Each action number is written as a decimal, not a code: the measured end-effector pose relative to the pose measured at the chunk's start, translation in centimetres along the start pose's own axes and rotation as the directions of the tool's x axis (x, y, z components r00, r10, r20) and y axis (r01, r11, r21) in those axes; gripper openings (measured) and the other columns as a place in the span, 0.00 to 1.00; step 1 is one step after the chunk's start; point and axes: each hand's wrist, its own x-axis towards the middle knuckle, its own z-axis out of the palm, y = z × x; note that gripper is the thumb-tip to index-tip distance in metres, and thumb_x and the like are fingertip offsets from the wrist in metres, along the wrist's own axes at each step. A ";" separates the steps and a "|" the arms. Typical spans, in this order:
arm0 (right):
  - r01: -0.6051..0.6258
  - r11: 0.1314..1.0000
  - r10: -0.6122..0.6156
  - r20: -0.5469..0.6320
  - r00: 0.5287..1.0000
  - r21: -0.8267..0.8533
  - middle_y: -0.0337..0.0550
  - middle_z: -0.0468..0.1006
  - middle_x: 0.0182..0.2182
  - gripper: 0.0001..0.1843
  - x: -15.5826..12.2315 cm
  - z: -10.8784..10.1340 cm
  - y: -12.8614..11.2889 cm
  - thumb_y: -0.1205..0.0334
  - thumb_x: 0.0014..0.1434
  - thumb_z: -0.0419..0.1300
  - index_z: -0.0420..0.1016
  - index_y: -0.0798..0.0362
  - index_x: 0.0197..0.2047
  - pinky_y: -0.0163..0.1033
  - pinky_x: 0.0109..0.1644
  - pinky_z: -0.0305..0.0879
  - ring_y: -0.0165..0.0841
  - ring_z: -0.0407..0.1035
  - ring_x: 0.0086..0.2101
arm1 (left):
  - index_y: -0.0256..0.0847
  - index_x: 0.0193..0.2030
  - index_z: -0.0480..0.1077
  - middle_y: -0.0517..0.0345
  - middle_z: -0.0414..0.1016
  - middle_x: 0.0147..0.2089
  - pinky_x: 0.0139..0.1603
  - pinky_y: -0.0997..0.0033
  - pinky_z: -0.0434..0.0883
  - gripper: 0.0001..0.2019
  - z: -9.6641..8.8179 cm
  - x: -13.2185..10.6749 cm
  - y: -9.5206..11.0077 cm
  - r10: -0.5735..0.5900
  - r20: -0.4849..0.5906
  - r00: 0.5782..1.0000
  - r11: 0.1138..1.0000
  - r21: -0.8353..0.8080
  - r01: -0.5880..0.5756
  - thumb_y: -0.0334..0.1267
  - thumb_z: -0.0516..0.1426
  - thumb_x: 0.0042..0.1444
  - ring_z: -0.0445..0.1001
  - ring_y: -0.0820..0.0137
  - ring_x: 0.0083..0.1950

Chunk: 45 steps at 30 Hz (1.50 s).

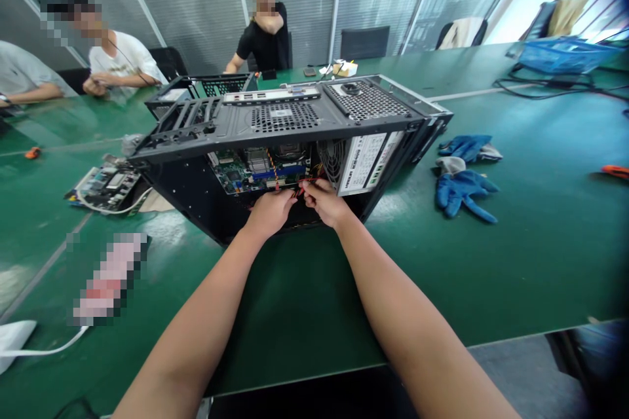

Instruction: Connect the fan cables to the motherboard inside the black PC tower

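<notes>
A black computer case point(236, 119) stands on the green table with its open side facing me. Both hands reach into it and meet in front of the motherboard point(236, 173). My left hand point(271, 211) is closed, with red and black cables at its fingertips. Pinched in my right hand point(324, 201) are thin red wires point(309, 181); their ends are too small to make out. The power supply point(366, 163), with a white label and a fan, sits just right of my right hand. A yellow and black cable point(273, 167) hangs across the motherboard.
A loose circuit board point(105, 183) lies left of the case, and a phone point(112, 278) on a white cable is nearer me. Blue gloves point(462, 186) lie to the right. A blue basket point(565, 54) and black cables are farther back. Several people sit across the table.
</notes>
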 end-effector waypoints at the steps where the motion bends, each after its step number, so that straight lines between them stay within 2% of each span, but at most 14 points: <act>1: 0.010 1.000 -0.010 -0.006 1.000 -0.010 0.31 0.64 0.20 0.24 0.0 0.0 0.0 0.44 0.41 0.71 0.69 0.52 0.31 0.34 0.25 0.47 0.23 0.55 0.22 | 0.39 0.37 0.71 0.52 0.76 0.33 0.35 0.68 0.65 0.10 0.0 0.0 0.0 0.001 0.004 1.000 0.999 0.034 -0.001 0.37 0.51 0.66 0.74 0.64 0.34; 6: 0.030 0.997 -0.034 -0.049 0.998 -0.076 0.31 0.63 0.20 0.26 0.1 0.2 0.1 0.42 0.41 0.71 0.67 0.52 0.30 0.34 0.24 0.46 0.23 0.54 0.21 | 0.39 0.38 0.71 0.50 0.77 0.36 0.36 0.67 0.66 0.08 0.2 -0.1 0.3 -0.016 0.018 1.000 0.996 0.083 0.014 0.36 0.51 0.66 0.76 0.63 0.37; 10: 0.022 0.996 -0.026 -0.054 0.998 -0.083 0.31 0.63 0.20 0.25 0.1 0.1 0.1 0.43 0.41 0.71 0.68 0.52 0.30 0.34 0.24 0.46 0.23 0.54 0.21 | 0.39 0.37 0.71 0.52 0.77 0.34 0.35 0.69 0.65 0.09 0.6 0.0 0.3 -0.041 0.014 0.999 0.999 -0.034 0.042 0.36 0.51 0.66 0.76 0.64 0.35; 17: -0.017 0.999 0.019 0.051 0.998 -0.033 0.33 0.66 0.23 0.23 0.0 -0.4 -0.4 0.47 0.42 0.71 0.72 0.53 0.34 0.34 0.25 0.47 0.24 0.57 0.24 | 0.39 0.39 0.72 0.57 0.75 0.29 0.31 0.72 0.60 0.10 1.0 0.2 -0.3 -0.110 0.020 0.994 0.971 -0.211 0.112 0.38 0.51 0.65 0.73 0.69 0.29; 22: 0.008 0.991 -0.008 0.004 1.000 -0.136 0.33 0.67 0.23 0.22 0.1 -0.6 -0.2 0.45 0.44 0.69 0.69 0.52 0.32 0.34 0.26 0.49 0.24 0.57 0.23 | 0.39 0.40 0.70 0.60 0.75 0.28 0.33 0.72 0.62 0.07 1.0 0.1 -0.3 -0.125 -0.003 0.992 0.958 -0.259 0.120 0.37 0.52 0.63 0.72 0.69 0.29; 26: 0.011 0.974 -0.022 -0.045 0.999 -0.228 0.33 0.67 0.22 0.22 0.0 -0.4 -0.1 0.43 0.47 0.67 0.66 0.51 0.29 0.35 0.26 0.53 0.24 0.59 0.22 | 0.40 0.38 0.69 0.60 0.76 0.28 0.35 0.72 0.64 0.03 1.2 0.1 -0.3 -0.128 -0.015 0.992 0.959 -0.258 0.120 0.35 0.54 0.62 0.74 0.69 0.30; 31: 0.001 0.963 -0.022 -0.076 0.997 -0.270 0.33 0.68 0.22 0.21 -0.1 -0.2 -0.3 0.44 0.48 0.67 0.67 0.51 0.31 0.35 0.28 0.56 0.25 0.62 0.23 | 0.41 0.38 0.69 0.58 0.78 0.30 0.36 0.71 0.66 0.02 1.4 0.1 -0.2 -0.123 -0.041 0.992 0.971 -0.213 0.111 0.34 0.55 0.61 0.76 0.68 0.32; 40: 0.003 0.971 -0.032 -0.121 0.992 -0.237 0.34 0.69 0.20 0.21 -0.2 0.3 -0.2 0.44 0.47 0.67 0.67 0.52 0.30 0.34 0.24 0.55 0.25 0.62 0.21 | 0.40 0.40 0.70 0.55 0.79 0.32 0.36 0.70 0.69 0.04 1.5 -0.2 -0.1 -0.088 -0.097 0.991 0.982 -0.177 0.070 0.35 0.54 0.63 0.79 0.65 0.35; 45: 0.049 0.975 -0.083 -0.153 0.985 -0.215 0.34 0.68 0.20 0.22 -0.2 0.7 -0.1 0.43 0.46 0.68 0.67 0.52 0.28 0.34 0.24 0.54 0.25 0.61 0.21 | 0.39 0.40 0.70 0.53 0.79 0.32 0.36 0.69 0.69 0.05 1.5 -0.2 -0.1 -0.085 -0.099 0.991 0.983 -0.171 0.068 0.35 0.53 0.63 0.79 0.64 0.34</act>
